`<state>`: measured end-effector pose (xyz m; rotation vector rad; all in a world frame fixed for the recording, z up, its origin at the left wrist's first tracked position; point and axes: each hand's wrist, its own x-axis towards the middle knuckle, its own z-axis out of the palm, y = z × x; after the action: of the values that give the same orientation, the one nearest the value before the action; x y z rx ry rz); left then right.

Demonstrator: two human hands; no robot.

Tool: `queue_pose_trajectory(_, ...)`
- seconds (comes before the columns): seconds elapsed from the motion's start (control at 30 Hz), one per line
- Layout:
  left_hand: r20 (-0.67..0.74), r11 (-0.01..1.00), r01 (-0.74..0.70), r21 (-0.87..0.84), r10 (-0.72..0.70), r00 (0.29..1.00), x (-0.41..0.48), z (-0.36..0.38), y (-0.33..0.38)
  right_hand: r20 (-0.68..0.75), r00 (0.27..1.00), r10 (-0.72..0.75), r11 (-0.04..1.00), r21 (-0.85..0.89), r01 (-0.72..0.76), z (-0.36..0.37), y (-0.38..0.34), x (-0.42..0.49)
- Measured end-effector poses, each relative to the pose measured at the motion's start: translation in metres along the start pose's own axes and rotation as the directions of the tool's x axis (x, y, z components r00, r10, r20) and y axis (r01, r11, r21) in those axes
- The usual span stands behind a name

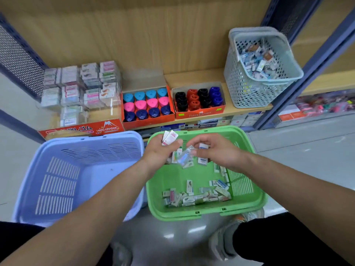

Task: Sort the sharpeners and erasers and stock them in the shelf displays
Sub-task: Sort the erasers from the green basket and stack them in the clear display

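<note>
the left hand [161,149] hovers over the far side of the green slotted plastic basket [172,179], fingers curled tight around a few small paper-wrapped erasers [169,138]. the right hand [217,152], just beside it, has fingers bent around a small white and blue eraser [203,146]. more loose wrapped erasers [196,197] lie on the basket floor. orange cardboard boxes of coloured sharpeners [148,106] sit on the wooden shelf [192,77] beyond.

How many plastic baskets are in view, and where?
3. A pale blue plastic basket is at lower left, a green plastic basket right beside it, and a grey perforated plastic basket stands on the wooden shelf at upper right. None seems hidden.
</note>
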<state>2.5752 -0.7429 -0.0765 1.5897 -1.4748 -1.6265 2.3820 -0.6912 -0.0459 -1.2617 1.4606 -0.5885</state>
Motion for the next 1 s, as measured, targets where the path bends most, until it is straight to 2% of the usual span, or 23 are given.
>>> queue_pose_trajectory(0.17, 0.074, 0.997, -0.015, -0.075, 0.021, 0.997, -0.028, -0.017, 0.009, 0.007, 1.0, -0.02, 0.998, 0.063, 0.019, 0.001, -0.034, -0.026)
queue_pose_trajectory(0.27, 0.142, 0.992, 0.017, -0.126, 0.001, 0.99, -0.04, -0.018, 0.003, -0.003, 1.0, -0.025, 0.993, 0.116, 0.025, 0.012, -0.04, -0.027)
queue_pose_trajectory(0.5, 0.198, 0.971, 0.102, -0.216, -0.059, 0.979, -0.04, -0.022, 0.003, -0.087, 0.996, -0.021, 0.981, 0.189, 0.037, 0.018, -0.032, -0.01)
queue_pose_trajectory(0.7, 0.284, 0.962, 0.125, -0.241, -0.053, 0.957, -0.033, -0.015, -0.004, -0.029, 0.999, -0.027, 0.992, 0.119, 0.03, 0.021, -0.022, 0.015)
queue_pose_trajectory(0.77, 0.294, 0.956, 0.14, -0.259, -0.06, 0.954, -0.028, -0.014, -0.007, -0.015, 1.0, -0.024, 0.995, 0.099, 0.026, 0.022, -0.019, 0.023)
queue_pose_trajectory(0.9, 0.265, 0.938, 0.18, -0.297, -0.1, 0.959, -0.011, -0.02, -0.014, 0.057, 0.996, 0.067, 0.966, 0.245, -0.079, 0.016, -0.01, 0.032)
queue_pose_trajectory(1.0, 0.23, 0.921, 0.194, -0.339, -0.118, 0.966, -0.002, -0.024, -0.016, 0.049, 0.994, 0.1, 0.961, 0.254, -0.109, 0.01, -0.004, 0.038)
